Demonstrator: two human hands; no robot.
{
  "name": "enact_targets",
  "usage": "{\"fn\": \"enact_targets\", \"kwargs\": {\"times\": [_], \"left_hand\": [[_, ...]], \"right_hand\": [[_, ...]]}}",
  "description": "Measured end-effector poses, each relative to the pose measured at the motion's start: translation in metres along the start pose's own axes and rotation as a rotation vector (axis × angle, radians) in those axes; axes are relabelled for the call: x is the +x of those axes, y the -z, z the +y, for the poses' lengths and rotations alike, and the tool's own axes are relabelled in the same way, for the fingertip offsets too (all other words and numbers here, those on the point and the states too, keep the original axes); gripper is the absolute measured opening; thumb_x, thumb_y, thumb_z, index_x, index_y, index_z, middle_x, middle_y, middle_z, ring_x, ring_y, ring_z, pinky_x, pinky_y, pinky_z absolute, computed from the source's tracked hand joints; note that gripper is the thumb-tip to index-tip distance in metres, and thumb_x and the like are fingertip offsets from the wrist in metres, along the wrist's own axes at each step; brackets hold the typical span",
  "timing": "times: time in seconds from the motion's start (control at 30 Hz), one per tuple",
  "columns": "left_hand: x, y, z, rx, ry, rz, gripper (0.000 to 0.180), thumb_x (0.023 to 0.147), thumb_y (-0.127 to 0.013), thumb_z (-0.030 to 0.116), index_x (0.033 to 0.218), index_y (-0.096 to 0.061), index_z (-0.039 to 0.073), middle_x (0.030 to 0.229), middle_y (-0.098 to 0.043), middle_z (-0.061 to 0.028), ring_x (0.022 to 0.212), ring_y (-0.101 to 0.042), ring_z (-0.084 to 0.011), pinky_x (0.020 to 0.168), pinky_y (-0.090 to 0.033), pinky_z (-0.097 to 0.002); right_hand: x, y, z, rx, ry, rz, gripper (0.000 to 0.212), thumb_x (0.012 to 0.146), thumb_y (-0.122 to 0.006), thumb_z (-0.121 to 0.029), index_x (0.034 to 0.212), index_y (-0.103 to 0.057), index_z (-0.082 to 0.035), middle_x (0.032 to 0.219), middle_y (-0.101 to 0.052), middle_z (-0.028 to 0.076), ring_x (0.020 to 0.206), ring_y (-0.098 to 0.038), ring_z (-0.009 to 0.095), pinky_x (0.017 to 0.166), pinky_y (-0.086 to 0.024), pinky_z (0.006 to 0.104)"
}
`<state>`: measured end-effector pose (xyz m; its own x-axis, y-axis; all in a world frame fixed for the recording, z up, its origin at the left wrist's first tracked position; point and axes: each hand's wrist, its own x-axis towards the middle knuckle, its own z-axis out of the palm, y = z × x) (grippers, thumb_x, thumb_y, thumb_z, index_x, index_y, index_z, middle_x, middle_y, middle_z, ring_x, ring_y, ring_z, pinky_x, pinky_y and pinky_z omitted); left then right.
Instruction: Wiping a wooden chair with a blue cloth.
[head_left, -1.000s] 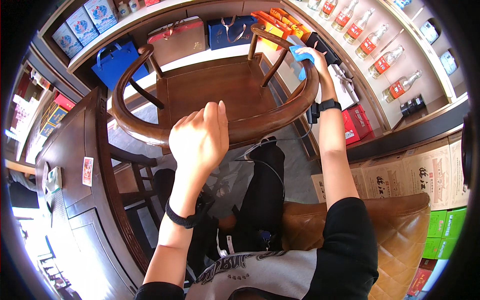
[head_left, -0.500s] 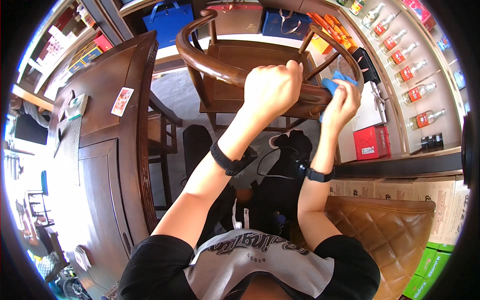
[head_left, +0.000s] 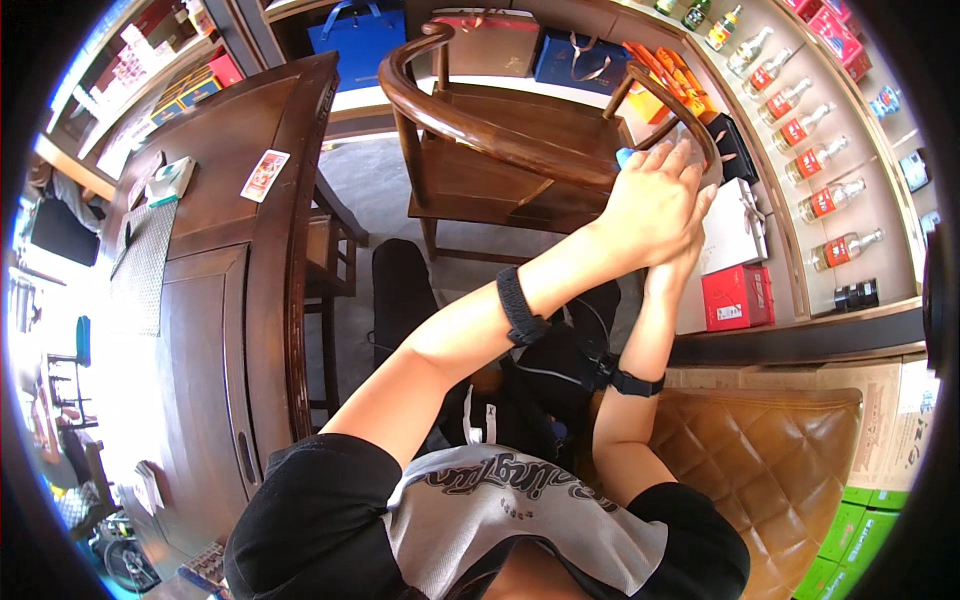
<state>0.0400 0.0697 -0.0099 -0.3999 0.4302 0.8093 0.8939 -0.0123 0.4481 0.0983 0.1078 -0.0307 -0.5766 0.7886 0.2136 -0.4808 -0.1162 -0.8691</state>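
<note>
My left arm, with a black wristband, crosses to the right, and my left hand (head_left: 650, 200) lies flat on the curved top rail of a dark wooden armchair (head_left: 470, 125). My right hand (head_left: 690, 250) comes up from below and is mostly hidden under the left one; a black watch is on that wrist. A bit of blue cloth (head_left: 625, 157) peeks out at the far edge of my left hand, against the rail. Which hand grips the cloth is hidden.
A dark wooden desk (head_left: 230, 260) with a card and mat stands on the left. Shelves with bottles (head_left: 800, 130), a red box (head_left: 735, 295), a white box and gift bags (head_left: 360, 40) line the back and right. A brown quilted leather seat (head_left: 770, 460) is behind me at right.
My left hand has slid right along the chair rail and now covers my right hand and the blue cloth. The view has tilted further down and left.
</note>
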Motion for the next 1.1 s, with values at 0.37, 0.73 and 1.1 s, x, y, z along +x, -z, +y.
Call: {"fn": "enact_targets", "kwargs": {"times": [0.37, 0.73, 1.1], "left_hand": [[-0.007, -0.006, -0.017, 0.547, -0.201, -0.129, 0.033, 0.080, -0.062, 0.034, 0.084, -0.058, 0.002, 0.076, -0.055, -0.0095, 0.076, -0.054, -0.0244, 0.073, -0.039, -0.0376], [-0.030, 0.120, -0.100, 0.395, -0.154, -0.037, 0.036, 0.075, -0.064, 0.043, 0.087, -0.062, 0.008, 0.077, -0.056, -0.0068, 0.077, -0.054, -0.0255, 0.078, -0.040, -0.0378], [-0.019, 0.179, -0.226, -0.016, 0.303, -0.045, 0.037, 0.087, -0.052, 0.033, 0.080, -0.062, -0.002, 0.078, -0.059, -0.0169, 0.080, -0.055, -0.0305, 0.076, -0.041, -0.0367]], "right_hand": [[0.055, 0.039, -0.024, -0.607, 0.640, 0.045, 0.027, 0.090, -0.040, -0.002, 0.109, -0.057, 0.006, 0.107, -0.064, 0.017, 0.102, -0.060, 0.022, 0.094, -0.044, 0.0337], [0.089, 0.071, 0.024, -0.816, 0.639, -0.027, 0.022, 0.084, -0.043, -0.005, 0.087, -0.063, 0.002, 0.075, -0.059, 0.009, 0.065, -0.056, 0.017, 0.062, -0.045, 0.0303], [0.081, 0.068, 0.025, -0.788, 0.601, 0.002, 0.025, 0.092, -0.041, -0.012, 0.093, -0.061, 0.002, 0.071, -0.055, 0.006, 0.065, -0.053, 0.013, 0.065, -0.042, 0.0266]]}}
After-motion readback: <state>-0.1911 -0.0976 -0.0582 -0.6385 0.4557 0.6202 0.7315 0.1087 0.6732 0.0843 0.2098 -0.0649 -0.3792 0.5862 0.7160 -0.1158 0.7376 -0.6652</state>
